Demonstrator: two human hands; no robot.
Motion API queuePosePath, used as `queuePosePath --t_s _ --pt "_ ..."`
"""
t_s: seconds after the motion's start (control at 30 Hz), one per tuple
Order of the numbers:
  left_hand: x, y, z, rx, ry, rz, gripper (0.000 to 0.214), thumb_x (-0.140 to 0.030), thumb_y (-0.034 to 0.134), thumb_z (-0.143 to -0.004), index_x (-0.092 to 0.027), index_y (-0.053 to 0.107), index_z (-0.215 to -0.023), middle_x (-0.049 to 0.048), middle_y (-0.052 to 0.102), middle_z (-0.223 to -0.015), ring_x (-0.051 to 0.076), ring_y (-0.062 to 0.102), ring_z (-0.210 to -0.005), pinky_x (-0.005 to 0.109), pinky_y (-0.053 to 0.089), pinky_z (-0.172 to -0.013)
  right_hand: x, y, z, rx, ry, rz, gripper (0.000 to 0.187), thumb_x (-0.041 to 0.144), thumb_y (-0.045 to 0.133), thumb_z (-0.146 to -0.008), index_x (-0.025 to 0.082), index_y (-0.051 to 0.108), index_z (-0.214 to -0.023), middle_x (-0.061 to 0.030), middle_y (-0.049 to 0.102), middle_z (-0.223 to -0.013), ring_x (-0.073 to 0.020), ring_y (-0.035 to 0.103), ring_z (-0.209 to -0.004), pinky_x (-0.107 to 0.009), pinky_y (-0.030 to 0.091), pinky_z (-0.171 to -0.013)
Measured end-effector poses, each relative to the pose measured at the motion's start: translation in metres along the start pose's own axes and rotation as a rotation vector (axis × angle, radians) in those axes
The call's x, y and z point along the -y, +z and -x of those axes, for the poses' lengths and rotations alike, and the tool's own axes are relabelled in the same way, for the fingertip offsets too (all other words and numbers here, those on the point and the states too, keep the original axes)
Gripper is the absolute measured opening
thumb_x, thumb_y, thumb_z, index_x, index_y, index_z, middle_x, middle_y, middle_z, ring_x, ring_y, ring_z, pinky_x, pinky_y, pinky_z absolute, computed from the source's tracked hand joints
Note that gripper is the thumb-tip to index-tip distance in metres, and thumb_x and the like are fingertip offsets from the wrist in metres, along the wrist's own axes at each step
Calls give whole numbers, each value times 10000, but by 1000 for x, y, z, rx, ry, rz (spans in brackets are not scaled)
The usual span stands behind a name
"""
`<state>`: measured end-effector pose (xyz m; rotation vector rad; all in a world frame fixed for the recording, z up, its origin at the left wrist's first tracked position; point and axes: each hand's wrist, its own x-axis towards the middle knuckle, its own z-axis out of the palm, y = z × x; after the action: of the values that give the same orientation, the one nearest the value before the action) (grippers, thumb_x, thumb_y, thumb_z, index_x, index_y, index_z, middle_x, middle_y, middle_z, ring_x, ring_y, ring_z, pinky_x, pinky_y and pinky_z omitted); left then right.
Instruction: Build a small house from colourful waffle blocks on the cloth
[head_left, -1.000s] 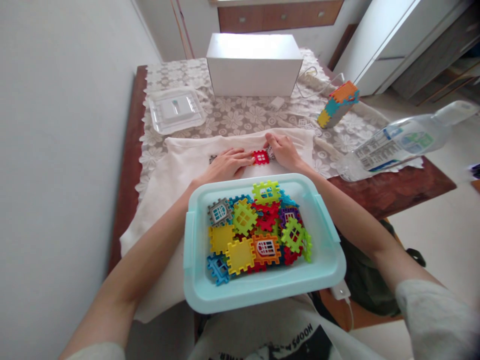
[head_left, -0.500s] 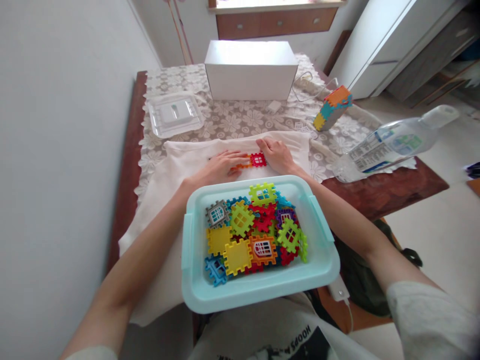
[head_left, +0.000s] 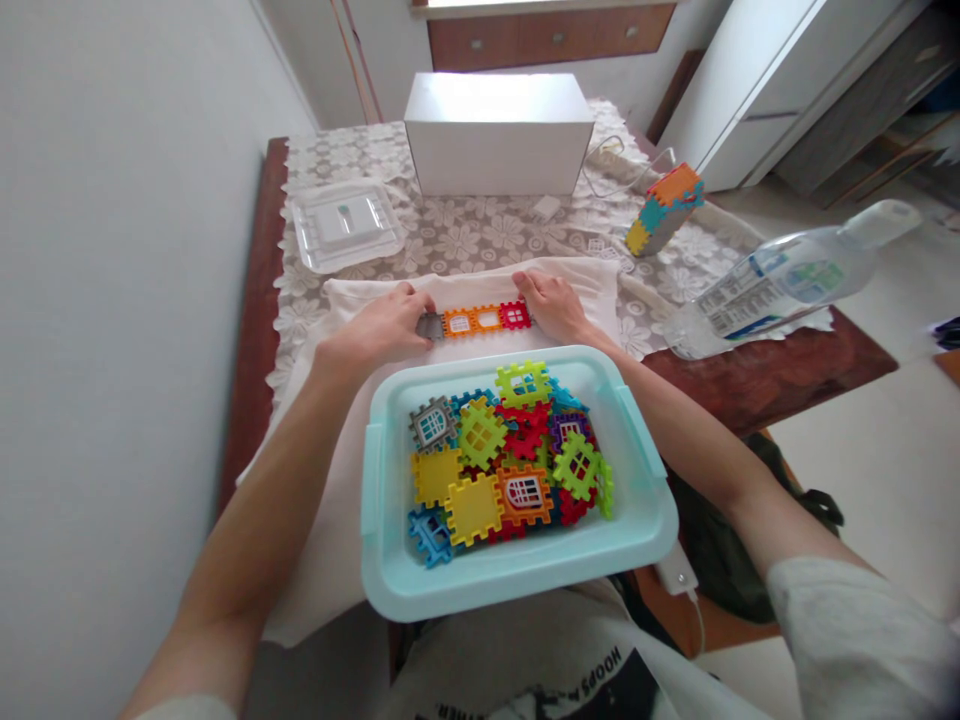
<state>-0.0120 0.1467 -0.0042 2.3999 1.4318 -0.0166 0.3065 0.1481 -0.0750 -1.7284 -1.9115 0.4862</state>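
Hands grip both ends of a flat row of interlocking plastic window tiles (head_left: 480,320): left hand (head_left: 382,325) closed on the grey end, right hand (head_left: 551,305) on the red. Four tiles are joined; many loose colourful tiles remain in the near pale blue plastic tub (head_left: 645,480).

Tile row (head_left: 480,320) lies behind bin (head_left: 390,500) (seemingly on cloth (head_left: 330,400)).
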Motion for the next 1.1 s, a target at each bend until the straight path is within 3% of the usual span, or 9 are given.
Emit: queuePosePath --t_s 0.17,0.33,0.47,0.63,0.87,1.1 --pt "2 -10 -4 1 26 28 510 -357 823 -825 -212 781 -1313 146 775 -1274 350 733 -1132 480 583 -1073 -1 0 -1 -20 -10 -17 841 908 139 -1122 264 631 -898 -140 758 -976 -354 696 -959 -437 430 -808" --pt "-6 -18 -4 -97 109 206 566 -428 873 -848 -172 771 -1342 149 821 -1220 307 763 -1058 453 607 -989 -1 -3 -2 8 -11 -48 805 836 190 -1167 253 686 -916 -131 758 -917 -354 716 -952 -450 465 -851" --pt "-10 -10 -7 -140 135 377 538 -396 880 -824 -167 770 -1298 165 817 -1300 276 772 -1060 431 634 -948 -1 -3 -2 2 -12 -43 774 789 211 -1190 252 700 -921 -132 774 -961 -356 723 -989 -456 479 -886" --pt "-2 2 -14 -79 157 475 495 -460 877 -813 -185 784 -1214 170 805 -1336 278 783 -1096 416 654 -929 -1 -3 -2 13 2 -46 852 898 161 -1134 252 676 -923 -137 780 -991 -352 719 -995 -437 470 -873" --pt "5 12 -18 -48 175 537 530 -446 853 -816 -196 768 -1275 162 820 -1311 279 802 -1118 438 655 -1004 2 -6 0 8 -4 -55 908 973 100 -1073 261 636 -902 -135 773 -985 -352 715 -986 -432 465 -867" --pt "7 15 -20 -26 202 684 436 -372 840 -810 -207 701 -1188 127 823 -1189 254 807 -1115 423 667 -1006 5 -9 2 15 6 -48 870 935 137 -1105 268 660 -911 -124 748 -903 -356 720 -971 -442 476 -880"
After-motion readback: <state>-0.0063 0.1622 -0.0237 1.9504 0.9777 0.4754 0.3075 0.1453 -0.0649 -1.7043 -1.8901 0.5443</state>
